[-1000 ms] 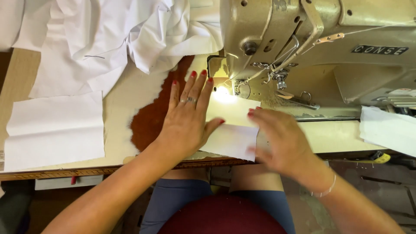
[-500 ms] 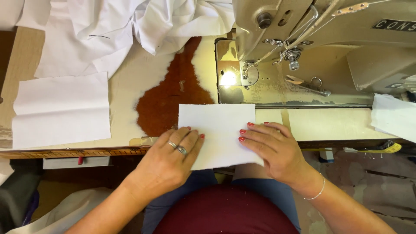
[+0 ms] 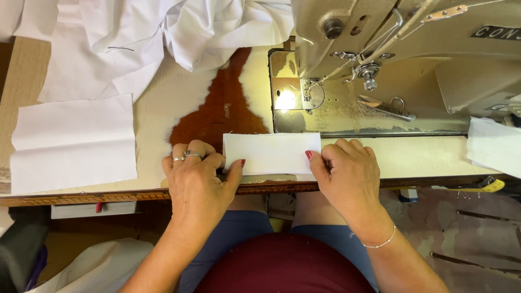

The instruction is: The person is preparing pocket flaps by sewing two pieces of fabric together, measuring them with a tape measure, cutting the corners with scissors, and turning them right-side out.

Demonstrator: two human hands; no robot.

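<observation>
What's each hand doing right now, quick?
Left hand: closed on the left end of the folded white fabric piece.
Right hand: closed on its right end.

white fabric piece [image 3: 271,153]; red-brown worn table [image 3: 222,114]

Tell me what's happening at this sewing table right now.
A person sits at a sewing machine and holds a small white fabric piece flat on the table, near its front edge. The left hand pinches its left end and the right hand pinches its right end. The piece lies in front of the lit needle area, not under it. A flat white fabric sheet lies to the left, and a heap of white cloth sits behind it. Small scissors rest on the machine bed.
</observation>
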